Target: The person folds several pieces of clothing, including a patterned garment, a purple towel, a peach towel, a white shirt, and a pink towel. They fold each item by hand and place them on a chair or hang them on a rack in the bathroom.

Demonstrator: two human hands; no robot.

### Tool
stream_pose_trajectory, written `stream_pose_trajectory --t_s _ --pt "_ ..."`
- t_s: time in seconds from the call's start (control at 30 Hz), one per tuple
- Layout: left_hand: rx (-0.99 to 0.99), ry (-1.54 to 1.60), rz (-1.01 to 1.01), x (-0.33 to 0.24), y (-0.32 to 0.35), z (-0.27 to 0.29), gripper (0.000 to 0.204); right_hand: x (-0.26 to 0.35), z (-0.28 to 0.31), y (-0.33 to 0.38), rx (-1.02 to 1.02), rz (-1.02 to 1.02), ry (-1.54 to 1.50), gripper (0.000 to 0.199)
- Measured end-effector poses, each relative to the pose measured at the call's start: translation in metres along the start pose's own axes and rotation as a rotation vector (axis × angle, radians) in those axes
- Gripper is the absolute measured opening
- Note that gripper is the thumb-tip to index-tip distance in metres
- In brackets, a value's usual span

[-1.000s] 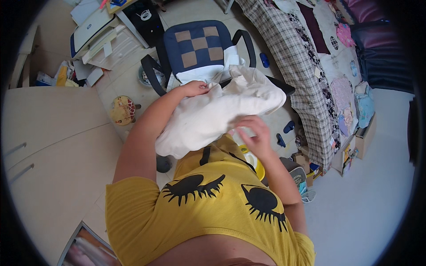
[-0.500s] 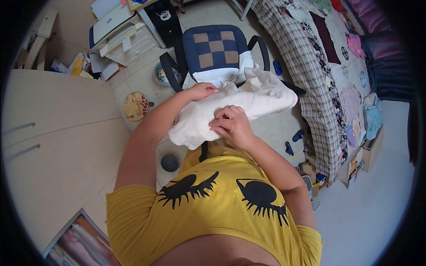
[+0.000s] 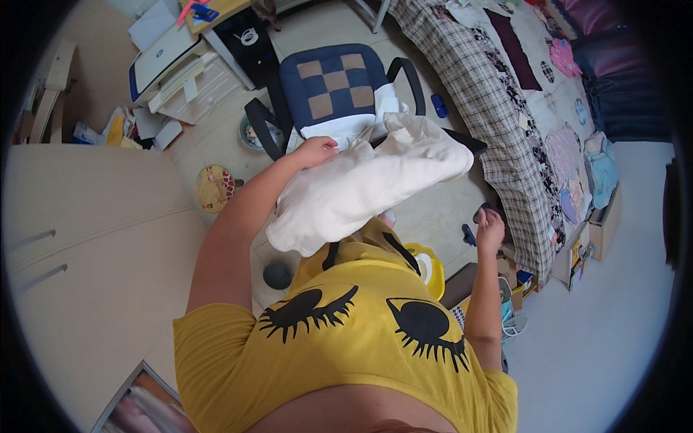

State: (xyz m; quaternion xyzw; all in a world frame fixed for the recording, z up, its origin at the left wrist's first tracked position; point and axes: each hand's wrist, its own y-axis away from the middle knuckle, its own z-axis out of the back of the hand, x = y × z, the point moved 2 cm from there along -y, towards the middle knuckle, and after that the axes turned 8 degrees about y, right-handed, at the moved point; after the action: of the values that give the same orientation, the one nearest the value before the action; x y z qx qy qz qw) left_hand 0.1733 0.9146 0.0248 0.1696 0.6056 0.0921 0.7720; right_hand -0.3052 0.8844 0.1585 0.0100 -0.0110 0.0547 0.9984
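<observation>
Though rumpled, plain white cloth (image 3: 369, 182)

Pale tiled floor (image 3: 429, 208); cream cabinet (image 3: 101, 209) left; checkered chair (image 3: 332, 81) ahead; plaid-draped bed (image 3: 462, 79) right.

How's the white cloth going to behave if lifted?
Probably floppy: the cloth lies in soft folds with an irregular, creased outline. Likely not slippery, as its surface looks matte. It may bunch rather than roll, since no stiff round shape shows.
</observation>
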Motion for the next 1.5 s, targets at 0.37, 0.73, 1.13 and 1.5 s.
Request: stream_pose_trajectory --t_s 0.37,0.73,1.13,1.5 --pt "0.315 -0.309 0.093 0.006 -0.063 -0.042 0.062 0.021 0.002 -0.009 -0.030 -0.047 -0.248 0.092" --pt "-0.204 0.026 -0.089 -0.086 -0.046 0.006 0.032 0.092 0.006 -0.059 0.336 -0.138 -1.161 0.023" --pt "-0.884 0.105 -0.664 -0.268 0.183 0.094 0.015 0.122 0.146 -0.040 0.184 0.122 -1.356 0.022" --pt "-0.132 -0.252 -1.540 -0.370 0.362 -0.056 0.013 0.017 0.234 -0.040 0.451 0.923 -1.545 0.027"
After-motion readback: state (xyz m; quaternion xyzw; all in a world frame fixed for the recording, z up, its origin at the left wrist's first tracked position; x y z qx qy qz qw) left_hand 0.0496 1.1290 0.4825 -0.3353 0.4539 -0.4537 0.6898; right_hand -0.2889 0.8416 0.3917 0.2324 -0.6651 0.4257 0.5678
